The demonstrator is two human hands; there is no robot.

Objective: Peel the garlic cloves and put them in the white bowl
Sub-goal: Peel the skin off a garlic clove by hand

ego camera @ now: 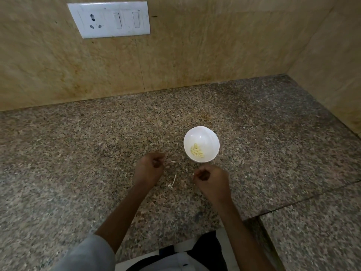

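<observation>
The white bowl stands on the granite counter and holds several peeled, pale yellow garlic cloves. My left hand hovers just left of and below the bowl, its fingers curled in, and I see nothing in it. My right hand sits just below the bowl, also curled, with nothing visible inside. A small white bit, peel or clove, lies beside my left fingertips. Thin strips of garlic skin lie on the counter between my hands.
The speckled granite counter runs back to a beige tiled wall with a white switch and socket plate. A side wall closes the right corner. A seam in the counter runs at the right front.
</observation>
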